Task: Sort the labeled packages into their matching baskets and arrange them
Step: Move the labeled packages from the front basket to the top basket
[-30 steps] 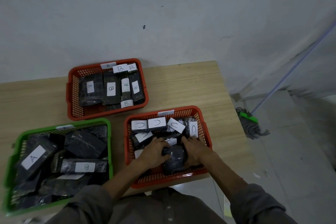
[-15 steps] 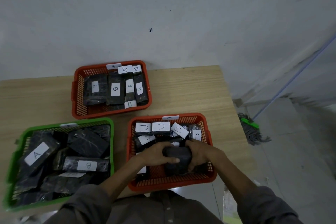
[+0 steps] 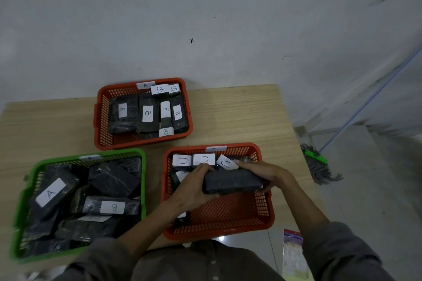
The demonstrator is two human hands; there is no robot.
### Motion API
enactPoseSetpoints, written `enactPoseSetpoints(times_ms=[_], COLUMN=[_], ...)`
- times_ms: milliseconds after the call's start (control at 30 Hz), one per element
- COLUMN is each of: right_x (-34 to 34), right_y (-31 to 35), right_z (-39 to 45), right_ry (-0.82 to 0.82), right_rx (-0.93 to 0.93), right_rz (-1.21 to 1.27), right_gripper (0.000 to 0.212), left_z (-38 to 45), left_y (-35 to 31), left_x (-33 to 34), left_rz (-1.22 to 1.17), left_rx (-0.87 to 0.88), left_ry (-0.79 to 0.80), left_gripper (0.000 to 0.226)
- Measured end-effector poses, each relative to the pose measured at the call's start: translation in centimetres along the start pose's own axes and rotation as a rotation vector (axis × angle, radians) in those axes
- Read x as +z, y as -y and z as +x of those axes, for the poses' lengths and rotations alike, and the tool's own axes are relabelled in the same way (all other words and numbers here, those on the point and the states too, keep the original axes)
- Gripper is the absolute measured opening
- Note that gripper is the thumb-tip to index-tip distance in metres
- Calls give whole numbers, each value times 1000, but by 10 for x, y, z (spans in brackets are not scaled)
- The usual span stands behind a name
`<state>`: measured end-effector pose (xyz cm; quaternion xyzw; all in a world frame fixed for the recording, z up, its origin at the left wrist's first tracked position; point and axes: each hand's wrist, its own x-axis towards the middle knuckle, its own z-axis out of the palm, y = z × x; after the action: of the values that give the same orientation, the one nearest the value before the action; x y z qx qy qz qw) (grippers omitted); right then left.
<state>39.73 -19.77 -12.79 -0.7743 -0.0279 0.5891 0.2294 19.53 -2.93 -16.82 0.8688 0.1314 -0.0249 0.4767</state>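
Observation:
Both hands hold one black wrapped package (image 3: 233, 181) lying sideways above the near orange basket (image 3: 219, 230), labelled C. My left hand (image 3: 194, 189) grips its left end and my right hand (image 3: 265, 172) grips its right end. No label shows on the held package. Behind it, along the basket's far wall, stand packages with C labels (image 3: 204, 159). The far orange basket (image 3: 100, 125) holds packages with B labels in rows. The green basket (image 3: 25, 191) at left holds a jumble of black packages, one marked A (image 3: 51, 193) and one marked B (image 3: 113, 207).
The baskets stand on a wooden table (image 3: 239, 116) against a white wall. The table's right edge drops to a tiled floor where a mop (image 3: 317, 162) leans. A colourful packet (image 3: 293, 255) lies on the floor by my right arm.
Both hands have lifted the black package out of the near part of the C basket and turned it sideways, moving it toward the row of C-labelled packages.

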Motion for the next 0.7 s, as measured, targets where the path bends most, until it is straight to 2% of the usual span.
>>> enactPoseSetpoints(times_ms=[100, 200, 267, 300, 367, 433, 500, 600, 700], right_x=[-3, -3, -5, -6, -5, -3, -2, -2, 0], right_y=[3, -1, -9, -12, -15, -14, -11, -7, 1], right_z=[1, 6, 10, 12, 14, 16, 18, 21, 22], right_ry=[110, 119, 157, 189, 241, 253, 253, 262, 195], right_rx=[2, -155, -243, -271, -312, -333, -341, -346, -359], right_rz=[53, 119, 214, 259, 347, 417, 448, 478, 565], right_gripper=[70, 57, 58, 60, 64, 66, 66, 69, 68], left_z=[-5, -9, -9, -7, 4, 14, 18, 14, 14], left_y=[0, 4, 3, 3, 5, 11, 15, 16, 21], left_x=[0, -2, -8, -12, -20, -25, -27, -30, -34], left_rz=[60, 26, -177, -311, -550, -755, -819, -820, -898], left_rx=[51, 11, -175, -295, -536, -709, -736, -688, -634], left_ry=[-70, -89, -140, -179, -176, -94, -74, -104, -148], left_gripper=[56, 74, 88, 87, 81, 70, 61, 61, 58])
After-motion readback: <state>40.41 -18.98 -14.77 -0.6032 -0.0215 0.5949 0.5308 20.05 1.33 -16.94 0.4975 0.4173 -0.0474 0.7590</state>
